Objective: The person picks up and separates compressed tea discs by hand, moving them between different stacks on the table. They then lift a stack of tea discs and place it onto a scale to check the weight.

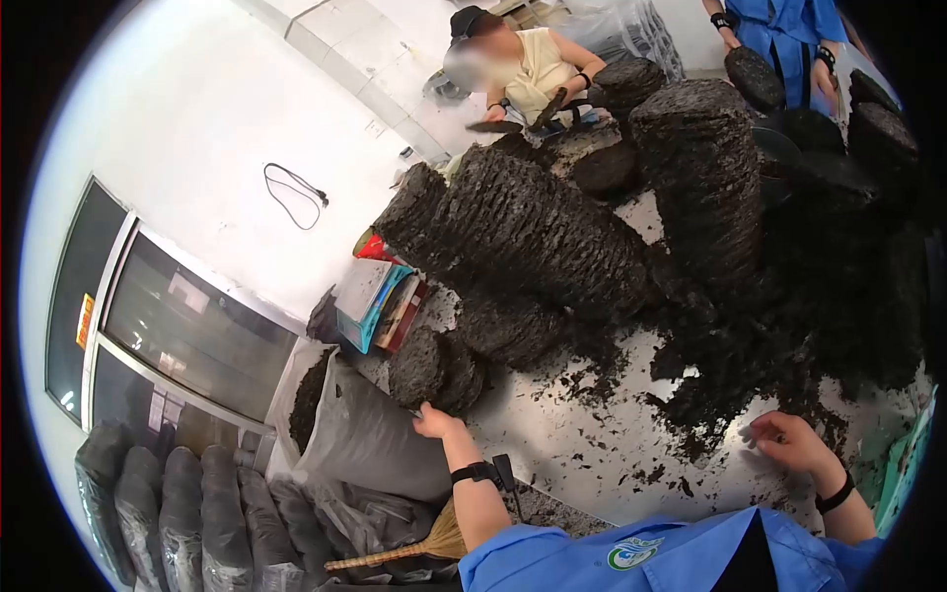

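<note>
My left hand (434,421) is at the lower edge of a dark, rough round disc (417,367), its fingers closed at the rim. That disc leans against other discs at the left side of the white table (552,434). Over the table's right part, my right hand (786,441) has its fingers apart and slightly bent, holding nothing, beside loose dark flakes (695,400). Beyond my hands, one tall stack of discs (538,222) lies tilted and another stack (698,168) stands upright.
A large plastic bag (370,434) stands left of the table, near packed bags (182,513) and a straw broom (444,538). Books (400,311) are behind the discs. Across the table, a person in a cream top (543,69) and one in blue (789,30) handle discs.
</note>
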Available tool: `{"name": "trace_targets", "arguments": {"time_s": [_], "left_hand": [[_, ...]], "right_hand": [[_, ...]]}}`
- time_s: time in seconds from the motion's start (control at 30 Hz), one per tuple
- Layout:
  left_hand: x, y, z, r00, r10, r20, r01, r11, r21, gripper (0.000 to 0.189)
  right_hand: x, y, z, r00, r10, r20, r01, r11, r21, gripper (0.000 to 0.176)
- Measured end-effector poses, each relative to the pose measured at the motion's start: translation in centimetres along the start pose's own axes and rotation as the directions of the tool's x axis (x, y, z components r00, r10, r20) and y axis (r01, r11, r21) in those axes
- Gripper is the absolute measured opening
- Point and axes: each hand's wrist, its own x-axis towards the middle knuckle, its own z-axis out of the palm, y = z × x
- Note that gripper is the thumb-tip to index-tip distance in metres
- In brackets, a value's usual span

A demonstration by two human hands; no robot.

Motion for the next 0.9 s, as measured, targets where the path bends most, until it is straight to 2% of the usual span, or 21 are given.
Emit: {"name": "trace_targets", "arguments": {"time_s": [0.03, 0.07, 0.2, 0.27, 0.3, 0.4, 0.47, 0.53, 0.57, 0.67, 0.8, 0.87, 0.9], "left_hand": [[-0.6, 0.4, -0.6, 0.968, -0.241, 0.066, 0.246, 0.965, -0.09, 0.058], [-1.8, 0.7, -1.1, 0.875, -0.46, 0.153, 0.481, 0.862, -0.159, 0.06], [-2.6, 0.6, 0.7, 0.862, -0.487, 0.144, 0.499, 0.864, -0.066, 0.066], [1.3, -1.7, 2.0, 0.795, -0.588, 0.147, 0.58, 0.809, 0.099, 0.076], [2.7, -2.6, 2.1, 0.764, -0.615, 0.195, 0.601, 0.788, 0.131, 0.082], [-1.0, 1.6, 1.8, 0.73, -0.668, 0.143, 0.649, 0.743, 0.163, 0.084], [2.3, -1.2, 2.7, 0.713, -0.673, 0.196, 0.648, 0.74, 0.18, 0.081], [3.1, -2.1, 3.0, 0.753, -0.627, 0.201, 0.628, 0.775, 0.065, 0.08], [3.0, -2.5, 2.7, 0.753, -0.626, 0.201, 0.628, 0.776, 0.065, 0.08], [2.5, -3.9, 2.2, 0.809, -0.492, 0.322, 0.561, 0.81, -0.173, 0.076], [1.0, -3.7, -1.2, 0.933, -0.348, 0.095, 0.36, 0.877, -0.317, 0.07], [1.2, -2.7, -4.9, 0.915, -0.318, 0.248, 0.389, 0.856, -0.341, 0.071], [1.3, -2.2, -6.6, 0.92, -0.28, 0.272, 0.367, 0.861, -0.352, 0.071]], "right_hand": [[0.1, -0.1, 0.4, 1.0, 0.008, -0.009, -0.008, 1.0, 0.005, 0.031], [0.1, -0.3, 0.7, 1.0, 0.017, -0.019, -0.017, 1.0, 0.01, 0.032], [0.4, -2.6, 2.0, 0.999, -0.034, 0.002, 0.034, 0.999, -0.024, 0.033], [-0.1, -3.5, 2.4, 0.995, -0.095, 0.023, 0.097, 0.988, -0.119, 0.034], [-0.5, -3.1, 2.5, 0.996, -0.087, 0.024, 0.09, 0.988, -0.124, 0.035], [-1.8, -1.8, 3.0, 0.999, -0.032, -0.024, 0.029, 0.995, -0.094, 0.035], [-2.6, -1.4, 3.4, 0.999, 0.011, -0.041, -0.014, 0.996, -0.09, 0.035], [-3.3, -0.5, 3.7, 0.998, 0.021, -0.066, -0.021, 1.0, 0.003, 0.034], [-3.5, -0.6, 3.7, 0.998, 0.02, -0.066, -0.02, 1.0, 0.004, 0.034], [-4.0, -1.0, 4.0, 0.996, 0.001, -0.09, 0.0, 1.0, 0.018, 0.034], [-4.7, -1.0, 3.9, 0.995, -0.017, -0.1, 0.01, 0.997, -0.071, 0.033], [-5.1, -0.5, 3.8, 0.995, -0.01, -0.102, 0.002, 0.997, -0.078, 0.033], [-5.3, 0.1, 3.6, 0.995, -0.01, -0.098, 0.006, 0.999, -0.042, 0.034]]}}
